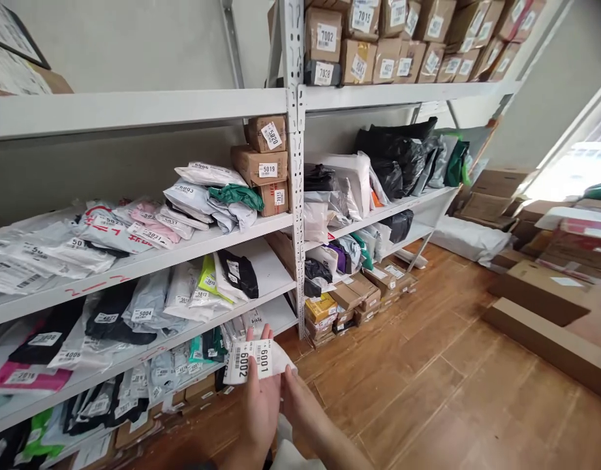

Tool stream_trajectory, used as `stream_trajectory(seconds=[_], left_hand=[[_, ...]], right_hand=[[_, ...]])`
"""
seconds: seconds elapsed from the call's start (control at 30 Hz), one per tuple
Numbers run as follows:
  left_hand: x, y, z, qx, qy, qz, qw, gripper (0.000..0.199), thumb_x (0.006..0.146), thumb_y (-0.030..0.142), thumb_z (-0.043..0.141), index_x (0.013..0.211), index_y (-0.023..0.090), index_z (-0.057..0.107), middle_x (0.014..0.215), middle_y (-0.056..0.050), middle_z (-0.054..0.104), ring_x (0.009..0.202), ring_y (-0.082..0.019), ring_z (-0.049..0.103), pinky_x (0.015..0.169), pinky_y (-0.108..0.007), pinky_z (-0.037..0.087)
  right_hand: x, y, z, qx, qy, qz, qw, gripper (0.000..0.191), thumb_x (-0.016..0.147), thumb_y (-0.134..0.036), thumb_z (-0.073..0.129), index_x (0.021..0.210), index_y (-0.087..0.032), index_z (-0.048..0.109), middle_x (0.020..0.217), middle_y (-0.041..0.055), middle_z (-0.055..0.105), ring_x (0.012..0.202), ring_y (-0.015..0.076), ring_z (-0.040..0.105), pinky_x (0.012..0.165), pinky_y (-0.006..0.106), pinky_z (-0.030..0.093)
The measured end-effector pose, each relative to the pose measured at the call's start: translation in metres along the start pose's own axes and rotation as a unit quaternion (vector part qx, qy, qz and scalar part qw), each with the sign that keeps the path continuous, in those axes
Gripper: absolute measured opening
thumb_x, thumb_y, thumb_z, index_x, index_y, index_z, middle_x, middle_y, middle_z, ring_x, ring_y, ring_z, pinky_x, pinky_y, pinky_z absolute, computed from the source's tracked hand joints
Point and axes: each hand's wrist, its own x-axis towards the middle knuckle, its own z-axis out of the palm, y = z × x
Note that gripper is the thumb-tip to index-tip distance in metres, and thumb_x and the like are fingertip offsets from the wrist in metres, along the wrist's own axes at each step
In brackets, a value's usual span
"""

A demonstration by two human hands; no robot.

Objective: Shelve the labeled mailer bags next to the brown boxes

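Observation:
A short white strip of number labels (pixel 275 371), printed 6001 and 6002, is held out over the floor in front of the shelves. My left hand (pixel 261 405) lies under it palm up, its thumb pressed on the front and fingertips showing above the top edge. At the strip's right end my right hand (pixel 293 393) pinches the paper between thumb and fingers. Both hands are closed on the strip. Beyond them, wrapped parcels with similar number labels lie on the lower shelf boards, among them a grey bag (pixel 153 301) marked 5004.
A white metal upright (pixel 295 196) divides two shelf bays. Small cartons (pixel 267 164) are stacked beside it, and labelled boxes (pixel 325 39) fill the upper right shelf. Black bags (pixel 393 156) sit lower down. Large cardboard boxes (pixel 539 294) stand on the wooden floor (pixel 427 391) at right.

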Motion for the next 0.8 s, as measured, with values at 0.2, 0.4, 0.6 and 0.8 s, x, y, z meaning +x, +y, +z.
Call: stream_trajectory(seconds=[0.2, 0.4, 0.6, 0.8], left_hand=[[0.002, 0.005, -0.023, 0.029, 0.028, -0.014, 0.999, 0.062, 0.07, 0.042, 0.076, 0.128, 0.037, 0.053, 0.131, -0.002, 0.061, 0.121, -0.024, 0.056, 0.089, -0.029, 0.054], [0.021, 0.023, -0.053, 0.205, -0.068, -0.157, 0.964, 0.041, 0.058, 0.044, 0.084, 0.084, 0.014, 0.074, 0.089, -0.011, 0.076, 0.091, -0.026, 0.069, 0.078, -0.031, 0.055], [0.021, 0.022, -0.032, 0.243, -0.191, -0.179, 0.934, 0.058, 0.064, 0.059, 0.074, 0.099, 0.014, 0.072, 0.095, -0.015, 0.075, 0.094, -0.027, 0.068, 0.088, -0.036, 0.049], [0.013, 0.002, -0.011, 0.344, -0.186, -0.058, 0.919, 0.069, 0.067, 0.03, 0.077, 0.131, 0.024, 0.05, 0.083, -0.005, 0.072, 0.081, -0.022, 0.066, 0.083, -0.036, 0.051]], right_hand=[[0.012, -0.04, -0.013, 0.069, 0.139, -0.091, 0.984, 0.043, 0.058, -0.049, 0.083, 0.083, -0.018, 0.066, 0.08, 0.0045, 0.071, 0.075, 0.0172, 0.065, 0.07, 0.029, 0.052], [0.009, -0.071, -0.036, -0.078, 0.13, -0.097, 0.984, 0.05, 0.06, -0.062, 0.075, 0.078, -0.018, 0.06, 0.048, -0.0084, 0.05, 0.043, 0.0088, 0.048, 0.043, 0.021, 0.043], [-0.001, -0.087, -0.042, -0.246, 0.109, -0.082, 0.96, 0.054, 0.064, -0.07, 0.064, 0.074, -0.018, 0.056, 0.052, -0.0065, 0.053, 0.042, 0.0079, 0.047, 0.039, 0.019, 0.035], [-0.006, -0.07, -0.045, -0.289, 0.14, -0.091, 0.943, 0.056, 0.065, -0.076, 0.058, 0.057, -0.021, 0.045, 0.043, -0.0063, 0.046, 0.035, 0.0075, 0.037, 0.035, 0.022, 0.026]])
